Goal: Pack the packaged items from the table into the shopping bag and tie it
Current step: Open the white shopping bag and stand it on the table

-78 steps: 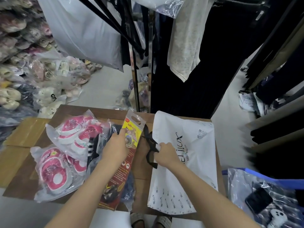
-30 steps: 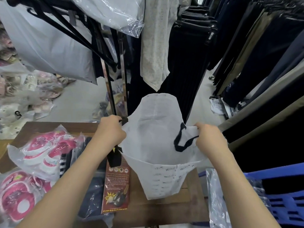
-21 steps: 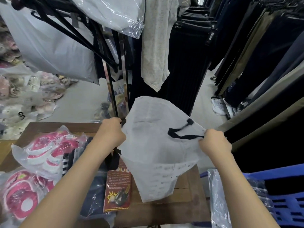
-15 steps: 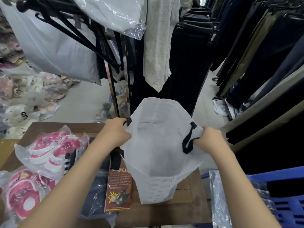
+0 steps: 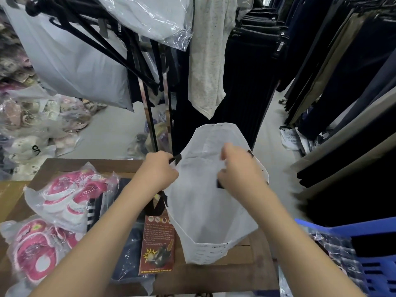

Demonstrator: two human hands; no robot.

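Bag open, nothing packed or tied yet.
Slipper packs (image 5: 70, 196), garment pack (image 5: 126, 254) and red card packet (image 5: 157, 247) lie unpacked on our worktop's (image 5: 214, 275) near-left part. Beyond, our left hand (image 5: 159, 170) grips and our blurred right hand (image 5: 237, 170) seems to pinch the empty-looking shopping bag's (image 5: 203, 211) rim by the right edge.

white bag (image 5: 203, 211) w/ black handles (image 5: 157, 205) stands upright at right, mouth open. left of it lie: red card pkg (image 5: 158, 247) flat alongside, dark clothing pkg (image 5: 128, 254), two clear pink-slipper pkgs (image 5: 70, 196).
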